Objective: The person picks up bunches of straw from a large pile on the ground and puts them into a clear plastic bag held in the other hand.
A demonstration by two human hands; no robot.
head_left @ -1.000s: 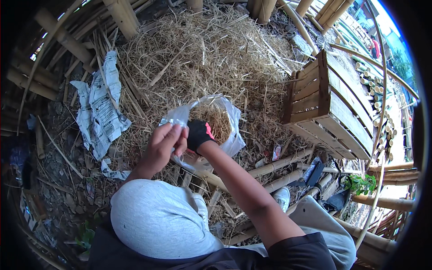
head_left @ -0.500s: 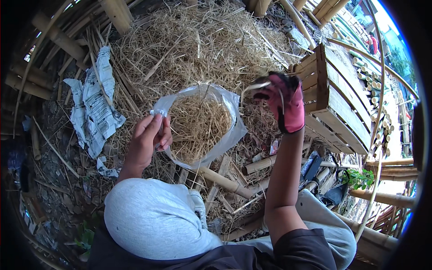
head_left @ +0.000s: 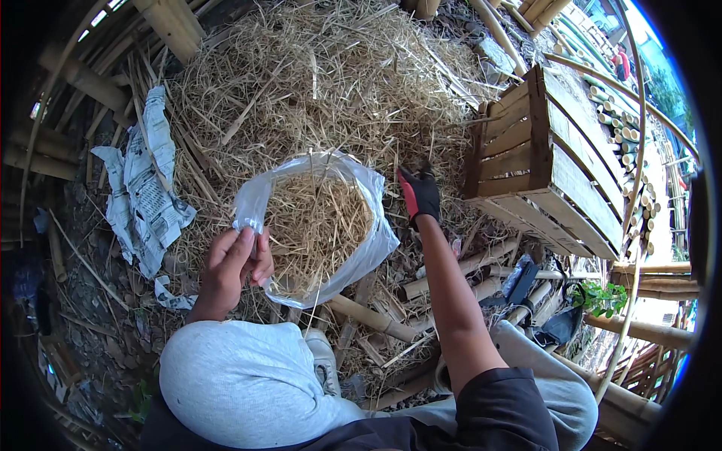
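Note:
My bare left hand (head_left: 239, 263) is closed, pinching the near-left rim of a clear plastic bag (head_left: 378, 239). The bag's mouth gapes upward in a wide ring, and dry straw (head_left: 320, 225) fills it. My right hand (head_left: 421, 199), in a black and pink glove, reaches down to the loose straw pile (head_left: 346, 83) just right of the bag. Its fingertips point away from me and are lost among dark stalks, so I cannot see whether they hold anything.
A slatted wooden crate (head_left: 579, 188) lies tilted on the right. Crumpled newspaper (head_left: 150, 192) rests at the left. Bamboo pieces (head_left: 376, 319) cross the ground near my shoe (head_left: 323, 361). Cut bamboo poles (head_left: 632, 150) are stacked beyond the crate.
My right hand has dropped from beside the crate, down and left into the straw next to the bag. The left hand keeps its pinch on the bag rim.

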